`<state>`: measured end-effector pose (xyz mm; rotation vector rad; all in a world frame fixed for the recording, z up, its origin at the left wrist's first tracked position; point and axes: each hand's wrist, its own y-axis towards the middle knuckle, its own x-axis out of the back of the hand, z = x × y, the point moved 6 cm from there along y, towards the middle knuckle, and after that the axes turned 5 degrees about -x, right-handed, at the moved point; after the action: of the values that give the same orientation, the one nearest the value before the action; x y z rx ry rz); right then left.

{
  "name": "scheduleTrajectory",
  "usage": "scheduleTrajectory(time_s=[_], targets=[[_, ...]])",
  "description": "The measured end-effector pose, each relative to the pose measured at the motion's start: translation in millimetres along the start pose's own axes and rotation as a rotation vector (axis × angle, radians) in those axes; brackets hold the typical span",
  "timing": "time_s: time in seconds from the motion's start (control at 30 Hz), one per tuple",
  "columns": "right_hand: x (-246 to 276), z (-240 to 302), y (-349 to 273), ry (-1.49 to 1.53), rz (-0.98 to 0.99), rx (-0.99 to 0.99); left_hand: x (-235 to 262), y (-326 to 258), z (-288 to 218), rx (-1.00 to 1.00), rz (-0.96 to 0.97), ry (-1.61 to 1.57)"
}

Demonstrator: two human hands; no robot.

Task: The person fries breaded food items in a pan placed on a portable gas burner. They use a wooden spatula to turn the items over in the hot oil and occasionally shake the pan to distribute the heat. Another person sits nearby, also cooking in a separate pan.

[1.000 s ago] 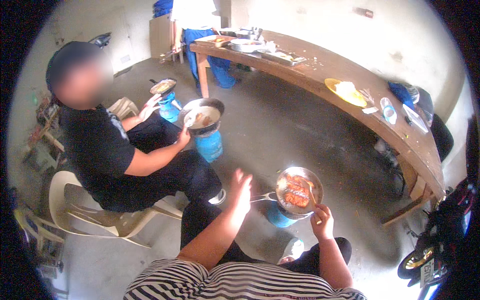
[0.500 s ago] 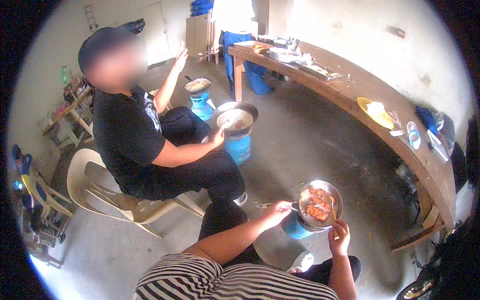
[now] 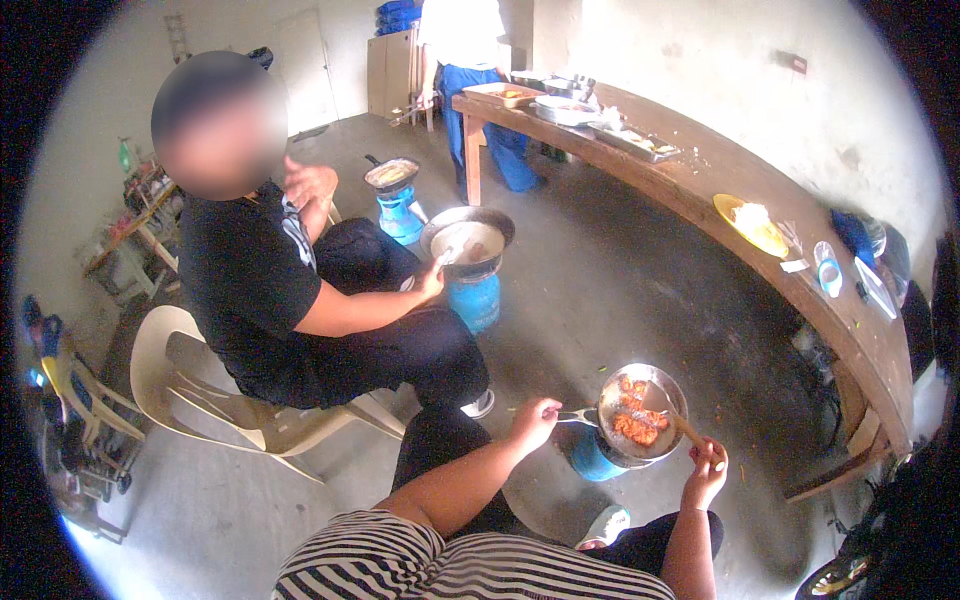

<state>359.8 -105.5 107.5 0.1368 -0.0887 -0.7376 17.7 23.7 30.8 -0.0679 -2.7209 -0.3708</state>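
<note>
A round frying pan (image 3: 672, 387) with orange-brown pieces of food (image 3: 640, 427) in oil sits on a blue gas cylinder burner (image 3: 594, 460) low before me. My left hand (image 3: 535, 424) is closed around the end of the pan's metal handle (image 3: 576, 416). In my right hand (image 3: 707, 471) is a wooden spatula (image 3: 688, 430), its shaft slanting over the pan's right rim. The spatula's far end reaches in beside the food, and I cannot tell whether it touches a piece.
To the left, a seated co-worker (image 3: 250, 290) holds a utensil in a wide pan (image 3: 468, 215) on another blue burner (image 3: 474, 303). Farther off are a third pan (image 3: 391, 174) and a standing person (image 3: 465, 40). A long wooden table (image 3: 690, 190) curves along the right, bearing trays and a yellow plate (image 3: 745, 232).
My left hand has shifted left along the handle, away from the pan. My right hand has moved right with the spatula, and the food lies differently. The co-worker's raised hand has come down.
</note>
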Motion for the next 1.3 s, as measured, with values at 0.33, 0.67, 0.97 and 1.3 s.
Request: scheduleTrajectory(time_s=[0.33,0.67,0.97,1.3], targets=[[43,-10,19,0.275,-0.185,-0.241,-7,-1,-12,0.024,0.133,0.028],[69,-35,28,0.482,-0.332,-0.334,-14,-5,23,0.117,0.094,-0.046],[69,-52,32,0.465,-0.37,-0.46,-13,-5,4,0.167,0.181,-0.045],[71,-57,32,0.496,-0.364,-0.477,-19,-4,14,0.103,0.181,-0.087]])
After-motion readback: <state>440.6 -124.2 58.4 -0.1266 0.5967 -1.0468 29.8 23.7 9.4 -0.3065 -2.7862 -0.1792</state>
